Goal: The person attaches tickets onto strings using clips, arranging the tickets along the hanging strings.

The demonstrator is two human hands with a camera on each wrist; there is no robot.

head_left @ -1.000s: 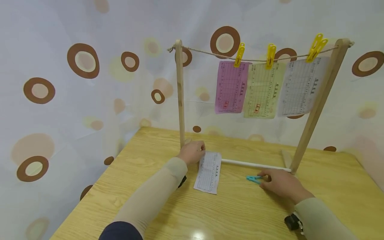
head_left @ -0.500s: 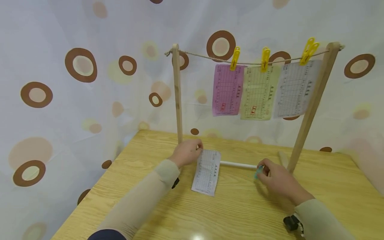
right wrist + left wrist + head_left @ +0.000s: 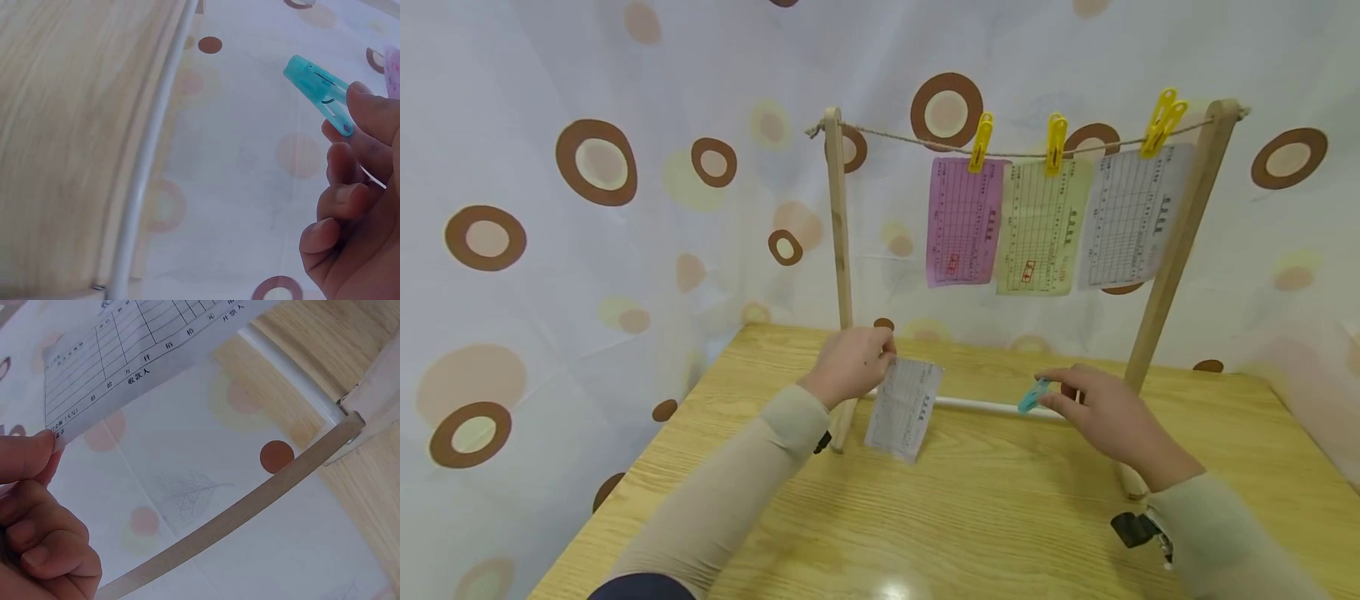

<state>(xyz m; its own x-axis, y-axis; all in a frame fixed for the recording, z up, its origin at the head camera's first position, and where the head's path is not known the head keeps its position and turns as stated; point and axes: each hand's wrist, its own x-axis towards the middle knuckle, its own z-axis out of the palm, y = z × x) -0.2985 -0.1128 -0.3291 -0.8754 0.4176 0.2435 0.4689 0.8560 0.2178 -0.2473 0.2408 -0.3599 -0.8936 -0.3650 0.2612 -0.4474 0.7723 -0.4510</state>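
My left hand point(image 3: 852, 364) pinches a white printed form point(image 3: 904, 410) by its top corner, and the sheet hangs tilted above the table near the left post. In the left wrist view, thumb and finger hold the corner of the form point(image 3: 150, 356). A turquoise clothespin point(image 3: 1033, 396) is between the thumb and fingers of my right hand point(image 3: 1097, 408), in front of the white bar. The right wrist view shows the clothespin point(image 3: 319, 90) gripped at its handle end. Higher up, a purple form point(image 3: 964, 223), a yellow form point(image 3: 1037, 229) and a white form point(image 3: 1131, 218) hang from the rope point(image 3: 917, 140).
Yellow clothespins point(image 3: 1054, 146) fasten the sheets to the rope. The rope runs between a left wooden post point(image 3: 839, 233) and a right wooden post point(image 3: 1180, 242). A white bar point(image 3: 973, 406) joins the posts low down, over the wooden table point(image 3: 970, 517).
My left hand has lifted the white form off the table and moved slightly left. My right hand has picked the turquoise clothespin up from the table and turned it.
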